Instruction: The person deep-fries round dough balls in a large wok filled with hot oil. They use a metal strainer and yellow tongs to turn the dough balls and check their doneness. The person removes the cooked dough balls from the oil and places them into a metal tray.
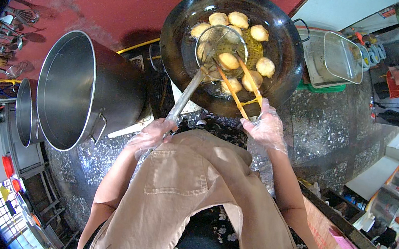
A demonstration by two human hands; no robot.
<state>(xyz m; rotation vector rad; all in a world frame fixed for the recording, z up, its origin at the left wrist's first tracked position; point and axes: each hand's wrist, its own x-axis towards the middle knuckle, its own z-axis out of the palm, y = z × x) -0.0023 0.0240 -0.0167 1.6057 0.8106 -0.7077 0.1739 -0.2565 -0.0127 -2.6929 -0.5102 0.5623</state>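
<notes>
My left hand (153, 133), in a clear plastic glove, grips the metal handle of a wire-mesh skimmer (214, 36). The skimmer's round basket is over the oil in a large dark wok (284, 75). My right hand (266, 127), gloved too, holds wooden tongs (253, 82) with a yellow band between the arms. Their tips are at a golden fried dough piece (228, 61) on or over the mesh; whether they pinch it, I cannot tell. Several other fried pieces (259, 33) lie in the oil around the skimmer.
Left of the wok stands a tall metal pot (113, 95) with a smaller pot (25, 114) beyond it. A wire basket (342, 58) rests on a tray (312, 73) at the wok's right. Whisks and ladles (19, 42) hang on the red wall.
</notes>
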